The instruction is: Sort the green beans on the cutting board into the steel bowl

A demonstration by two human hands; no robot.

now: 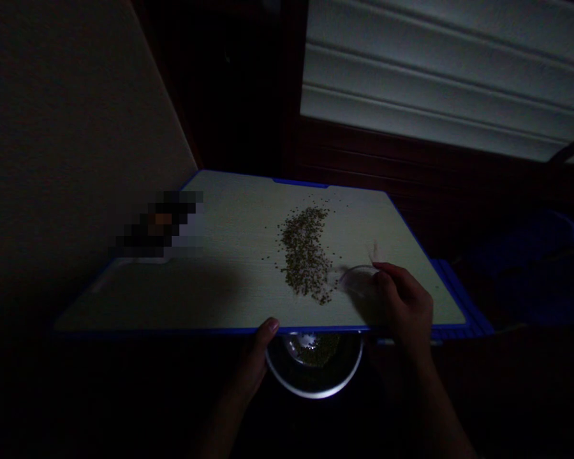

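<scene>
A pale board with a blue rim (220, 287) lies in front of me in dim light. A heap of small greenish grains (306, 252) is spread across its middle. My right hand (404, 306) rests on the board just right of the heap, fingers curled, with a motion-blurred streak at the fingertips. My left hand (256, 360) sits under the board's near edge, thumb up on the rim, beside a round metal bowl (316, 366). The bowl sits below the edge and holds some of the same grains.
A plain wall runs along the left. Dark wood panelling and a light slatted surface (435, 83) fill the back. A blurred-out patch (157, 223) covers part of the board's left side. Dark blue shapes (530, 255) lie at the right.
</scene>
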